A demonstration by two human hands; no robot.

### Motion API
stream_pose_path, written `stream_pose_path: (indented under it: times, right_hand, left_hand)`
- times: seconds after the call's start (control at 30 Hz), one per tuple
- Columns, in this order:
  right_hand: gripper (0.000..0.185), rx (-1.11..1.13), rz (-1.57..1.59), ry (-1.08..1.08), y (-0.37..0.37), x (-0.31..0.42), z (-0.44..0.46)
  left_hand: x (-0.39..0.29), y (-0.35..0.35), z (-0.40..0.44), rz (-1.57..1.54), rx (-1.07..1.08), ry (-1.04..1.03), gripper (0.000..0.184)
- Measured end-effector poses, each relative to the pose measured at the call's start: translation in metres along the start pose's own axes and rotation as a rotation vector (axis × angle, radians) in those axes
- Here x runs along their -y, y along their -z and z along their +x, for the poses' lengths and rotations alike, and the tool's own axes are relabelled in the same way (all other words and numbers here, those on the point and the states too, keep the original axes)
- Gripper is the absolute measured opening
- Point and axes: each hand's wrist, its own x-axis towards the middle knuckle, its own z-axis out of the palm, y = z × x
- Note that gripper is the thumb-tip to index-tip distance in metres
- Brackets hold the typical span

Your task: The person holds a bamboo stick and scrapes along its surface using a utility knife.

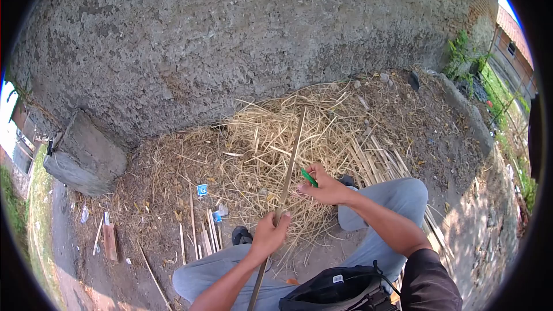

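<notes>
My left hand [269, 234] is closed around a long, thin bamboo strip [293, 158], which runs from over the shavings down past my lap. Its upper end points away from me toward the wall. In my closed right hand [326, 188] is a small green-handled tool [309, 178]; its working end is too small to make out. That hand is just right of the strip, thumb side toward it. Below both lies a heap of pale bamboo shavings [265, 132], spread between my bent legs.
A rough wall [247, 34] rises behind the heap. Split strips [374, 161] lie beside my right knee, and shorter ones [212, 230] by my left foot. A concrete block [92, 155] stands at left. A black bag [337, 291] rests at my lap.
</notes>
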Motion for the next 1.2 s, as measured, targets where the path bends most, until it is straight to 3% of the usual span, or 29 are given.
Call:
stream_pose_path:
  times: [0.07, 0.17, 0.27, 0.33, 0.43, 0.57, 1.2]
  right_hand:
    - [0.036, 0.079, 0.1, -0.071, 0.008, 0.003, 0.0]
    - [0.032, 0.125, 0.2, -0.134, 0.008, 0.012, -0.004]
    - [0.037, 0.076, -0.017, 0.028, 0.007, 0.013, -0.006]
    - [0.035, 0.026, -0.221, 0.301, 0.003, 0.002, -0.005]
    - [0.029, -0.068, -0.099, 0.246, -0.004, 0.015, -0.011]
    - [0.027, -0.029, -0.07, 0.179, -0.007, 0.031, -0.018]
    - [0.019, -0.165, -0.272, 0.536, -0.016, 0.024, -0.026]
  left_hand:
    - [-0.008, 0.003, 0.0, -0.358, 0.054, 0.184, 0.029]
    - [-0.008, 0.003, 0.004, -0.437, 0.068, 0.203, 0.031]
    - [-0.013, 0.005, 0.005, -0.443, 0.05, 0.228, 0.028]
    - [-0.011, 0.003, 0.005, -0.438, 0.047, 0.216, 0.029]
    - [-0.01, 0.003, 0.005, -0.46, 0.038, 0.219, 0.03]
    - [-0.018, 0.007, 0.002, -0.509, 0.04, 0.292, 0.032]
    - [-0.029, 0.016, 0.004, -0.659, 0.191, 0.392, 0.033]
